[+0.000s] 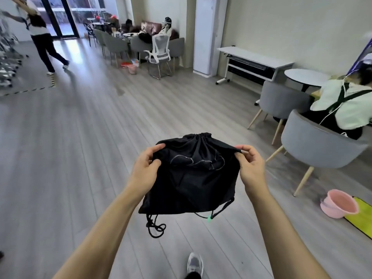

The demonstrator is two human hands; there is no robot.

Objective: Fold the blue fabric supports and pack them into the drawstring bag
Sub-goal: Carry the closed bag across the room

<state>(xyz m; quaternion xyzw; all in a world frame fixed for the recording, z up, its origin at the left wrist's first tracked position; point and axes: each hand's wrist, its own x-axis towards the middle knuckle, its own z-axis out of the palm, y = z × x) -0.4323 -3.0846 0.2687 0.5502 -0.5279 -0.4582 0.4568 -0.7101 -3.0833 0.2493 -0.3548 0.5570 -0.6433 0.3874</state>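
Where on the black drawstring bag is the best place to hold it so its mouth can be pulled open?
Probably at the two upper corners of the black drawstring bag, one from each side, as the left hand and right hand pinch it now. The gathered mouth sits between them at the top, so pulling outward should loosen it. The cords dangle below and give no control.

You won't find any readable text here. The drawstring bag (191,174) bears only a faint outline drawing, no letters or numbers.

One black drawstring bag (191,178), two hands (145,170) (251,168), one pink basin (339,206), one grey shoe (194,264)
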